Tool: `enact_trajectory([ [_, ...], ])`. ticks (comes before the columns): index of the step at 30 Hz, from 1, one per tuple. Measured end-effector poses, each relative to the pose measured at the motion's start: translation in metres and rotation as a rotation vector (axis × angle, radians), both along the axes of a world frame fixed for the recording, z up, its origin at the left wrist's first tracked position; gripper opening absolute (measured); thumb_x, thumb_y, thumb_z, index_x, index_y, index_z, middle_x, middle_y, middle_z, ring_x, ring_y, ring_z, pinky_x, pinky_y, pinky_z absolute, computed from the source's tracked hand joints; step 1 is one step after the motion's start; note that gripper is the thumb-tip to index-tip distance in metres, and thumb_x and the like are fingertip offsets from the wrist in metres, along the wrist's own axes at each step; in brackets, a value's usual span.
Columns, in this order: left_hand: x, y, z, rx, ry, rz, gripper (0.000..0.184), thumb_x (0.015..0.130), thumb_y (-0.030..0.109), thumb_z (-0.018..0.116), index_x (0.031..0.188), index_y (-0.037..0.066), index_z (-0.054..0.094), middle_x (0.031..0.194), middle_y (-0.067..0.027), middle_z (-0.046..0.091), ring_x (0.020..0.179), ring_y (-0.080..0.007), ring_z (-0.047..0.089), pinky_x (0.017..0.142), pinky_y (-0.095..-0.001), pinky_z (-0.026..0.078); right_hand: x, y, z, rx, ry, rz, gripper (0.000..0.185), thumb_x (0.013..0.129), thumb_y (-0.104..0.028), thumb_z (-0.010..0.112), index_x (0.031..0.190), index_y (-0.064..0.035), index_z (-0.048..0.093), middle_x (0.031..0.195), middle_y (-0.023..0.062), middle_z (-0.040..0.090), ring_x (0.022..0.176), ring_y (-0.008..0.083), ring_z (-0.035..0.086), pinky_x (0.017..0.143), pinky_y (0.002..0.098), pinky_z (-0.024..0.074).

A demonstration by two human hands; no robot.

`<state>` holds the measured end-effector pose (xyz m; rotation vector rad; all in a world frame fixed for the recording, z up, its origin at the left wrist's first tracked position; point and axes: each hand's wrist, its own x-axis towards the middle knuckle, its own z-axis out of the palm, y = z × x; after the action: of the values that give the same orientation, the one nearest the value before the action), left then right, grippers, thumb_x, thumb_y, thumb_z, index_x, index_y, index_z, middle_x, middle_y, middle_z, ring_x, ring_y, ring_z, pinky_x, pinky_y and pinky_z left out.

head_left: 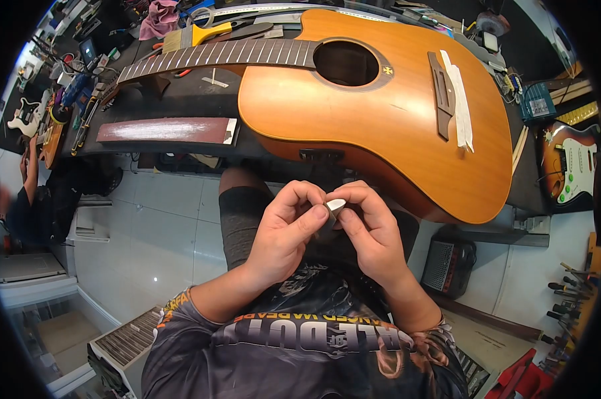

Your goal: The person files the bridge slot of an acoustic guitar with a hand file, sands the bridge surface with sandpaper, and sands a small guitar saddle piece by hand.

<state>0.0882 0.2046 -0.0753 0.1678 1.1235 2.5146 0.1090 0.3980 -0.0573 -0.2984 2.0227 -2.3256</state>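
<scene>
Above my lap, my left hand and my right hand meet, fingers pinched around a small white-tipped piece. Its lower part is dark and partly hidden by my fingers, so I cannot make out what it is. Just beyond my hands, an acoustic guitar lies face up on the dark workbench, its neck pointing left. White tape runs beside its bridge. Left of the guitar body rests a long reddish sanding block with white dust on it.
A brush and other tools lie behind the guitar neck. At the right is a sunburst electric guitar, with screwdrivers below it. Another person works at the far left. A black amplifier stands on the floor.
</scene>
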Motion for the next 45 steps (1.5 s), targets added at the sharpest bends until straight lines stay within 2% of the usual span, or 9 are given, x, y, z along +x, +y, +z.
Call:
enact_trajectory([
  [14, 0.002, 0.003, -0.001, -0.039, 0.038, 0.035, 0.009, 0.119, 0.011, 0.071, 0.124, 0.006, 0.065, 0.117, 0.001, 0.065, 0.1, -0.0057, 0.058, 0.084, -0.0249, 0.045, 0.001, -0.003, -0.005, 0.015, -0.022, -0.015, 0.024, 0.116, 0.005, 0.058, 0.138, -0.0004, 0.068, 0.125, 0.0082, 0.065, 0.11, 0.0163, 0.064, 0.099, 0.0317, 0.0531],
  [23, 0.002, 0.005, -0.002, -0.036, 0.04, 0.027, 0.011, 0.121, 0.014, 0.071, 0.126, 0.007, 0.064, 0.121, 0.0006, 0.065, 0.104, -0.0059, 0.059, 0.086, -0.0243, 0.046, 0.003, -0.002, -0.01, 0.015, -0.009, -0.038, 0.024, 0.116, 0.005, 0.059, 0.137, -0.0002, 0.069, 0.127, 0.0095, 0.065, 0.109, 0.0167, 0.065, 0.096, 0.0306, 0.0538],
  [29, 0.002, 0.005, -0.003, -0.17, 0.235, 0.092, 0.011, 0.123, 0.01, 0.065, 0.131, 0.003, 0.06, 0.127, -0.0032, 0.067, 0.114, -0.0088, 0.065, 0.101, -0.0289, 0.056, 0.001, -0.004, -0.003, 0.098, 0.042, -0.105, 0.028, 0.114, 0.005, 0.066, 0.14, 0.0005, 0.075, 0.127, 0.0086, 0.065, 0.109, 0.0162, 0.067, 0.095, 0.0308, 0.0569],
  [32, 0.004, 0.007, 0.003, -0.179, 0.216, 0.096, 0.011, 0.123, 0.007, 0.062, 0.132, 0.002, 0.058, 0.133, -0.0079, 0.07, 0.12, -0.012, 0.069, 0.107, -0.0323, 0.059, 0.001, -0.003, -0.006, 0.1, 0.041, -0.114, 0.03, 0.112, 0.006, 0.069, 0.14, 0.0007, 0.078, 0.125, 0.0081, 0.065, 0.109, 0.0159, 0.068, 0.094, 0.0296, 0.0578],
  [36, 0.005, 0.005, -0.007, -0.196, 0.256, 0.081, 0.011, 0.123, 0.005, 0.062, 0.133, 0.002, 0.057, 0.136, -0.0114, 0.072, 0.12, -0.0126, 0.07, 0.107, -0.0321, 0.06, 0.0, 0.0, -0.002, 0.144, 0.038, -0.112, 0.032, 0.111, 0.008, 0.07, 0.141, 0.0011, 0.08, 0.124, 0.0081, 0.066, 0.109, 0.0163, 0.068, 0.092, 0.0288, 0.0578],
  [41, 0.004, 0.009, -0.015, -0.189, 0.317, 0.107, 0.011, 0.122, 0.003, 0.063, 0.13, 0.002, 0.057, 0.129, -0.0082, 0.07, 0.114, -0.0099, 0.068, 0.1, -0.029, 0.058, 0.001, 0.003, -0.002, 0.188, 0.083, -0.126, 0.035, 0.109, 0.006, 0.072, 0.143, 0.0003, 0.08, 0.123, 0.0091, 0.067, 0.108, 0.0174, 0.068, 0.091, 0.0298, 0.0571],
  [45, 0.005, 0.009, -0.018, -0.291, 0.361, 0.162, 0.012, 0.12, 0.001, 0.065, 0.129, 0.003, 0.057, 0.13, -0.007, 0.066, 0.111, -0.0084, 0.065, 0.096, -0.0265, 0.055, 0.005, -0.003, 0.009, 0.212, 0.099, -0.157, 0.034, 0.108, 0.003, 0.075, 0.142, -0.0013, 0.078, 0.121, 0.0093, 0.068, 0.106, 0.0179, 0.068, 0.09, 0.032, 0.0573],
])
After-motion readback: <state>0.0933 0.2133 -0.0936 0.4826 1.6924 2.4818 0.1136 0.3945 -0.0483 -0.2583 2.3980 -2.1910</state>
